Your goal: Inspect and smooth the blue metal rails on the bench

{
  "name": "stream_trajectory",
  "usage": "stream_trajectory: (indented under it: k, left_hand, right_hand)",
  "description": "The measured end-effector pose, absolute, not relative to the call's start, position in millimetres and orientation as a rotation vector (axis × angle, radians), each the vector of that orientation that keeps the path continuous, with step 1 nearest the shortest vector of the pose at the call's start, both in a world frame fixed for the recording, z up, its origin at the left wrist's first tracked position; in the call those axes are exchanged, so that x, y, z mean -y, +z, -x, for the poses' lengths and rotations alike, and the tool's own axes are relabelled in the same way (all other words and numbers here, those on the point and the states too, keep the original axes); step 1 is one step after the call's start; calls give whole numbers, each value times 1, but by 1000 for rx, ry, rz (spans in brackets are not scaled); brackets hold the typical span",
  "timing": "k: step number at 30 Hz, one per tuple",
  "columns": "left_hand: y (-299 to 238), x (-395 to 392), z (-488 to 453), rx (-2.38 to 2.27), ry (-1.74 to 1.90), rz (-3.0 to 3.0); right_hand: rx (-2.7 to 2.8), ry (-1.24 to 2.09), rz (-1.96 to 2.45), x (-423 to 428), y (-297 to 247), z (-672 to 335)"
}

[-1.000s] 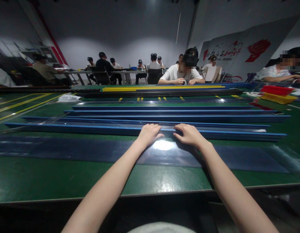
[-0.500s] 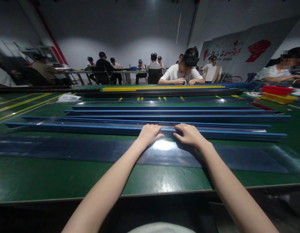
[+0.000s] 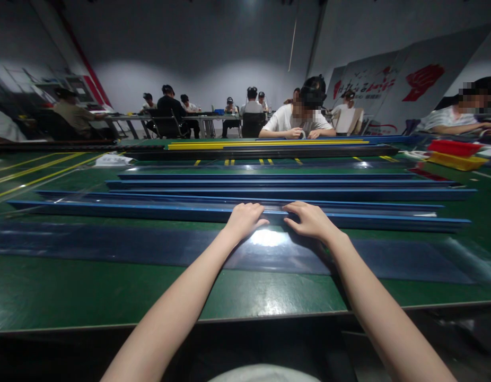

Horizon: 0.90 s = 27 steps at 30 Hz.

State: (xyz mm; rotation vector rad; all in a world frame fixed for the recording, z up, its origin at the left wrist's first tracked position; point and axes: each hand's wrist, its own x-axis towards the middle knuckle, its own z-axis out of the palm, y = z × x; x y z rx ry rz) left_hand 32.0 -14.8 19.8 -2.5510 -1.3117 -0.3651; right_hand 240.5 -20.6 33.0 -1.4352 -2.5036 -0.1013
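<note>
A long blue channel strip (image 3: 150,211) lies crosswise on the green table (image 3: 110,297), its two raised edges running left to right. My left hand (image 3: 244,220) grips the near edge, fingers bent over the top and thumb on the side facing me. A short gap to the right, my right hand (image 3: 308,220) holds the same edge in a like way, with thumb and fingers curved around it. The fingertips inside the channel are partly hidden. Between the strip and me, a long clear plastic sheet (image 3: 122,244) lies flat and reflects the light.
More blue strips (image 3: 269,192) lie parallel beyond. Farther back are yellow strips (image 3: 269,144) and a dark strip (image 3: 269,153). At right, a red tray (image 3: 454,148) rests on a yellow tray (image 3: 456,161). A co-worker (image 3: 277,121) sits opposite; several other people sit behind.
</note>
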Motion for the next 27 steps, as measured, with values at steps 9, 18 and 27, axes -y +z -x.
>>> stream_trajectory:
  k: [9, 18, 27]
  left_hand:
    - [19, 16, -32, 1308, -373, 2549]
    - [20, 16, -31, 1303, -394, 2555]
    - [18, 14, -31, 1290, -437, 2563]
  right_hand:
    - [2498, -79, 1418, 21, 33, -240]
    - [2488, -79, 1431, 22, 34, -241]
    - [2481, -65, 1498, 22, 36, -240]
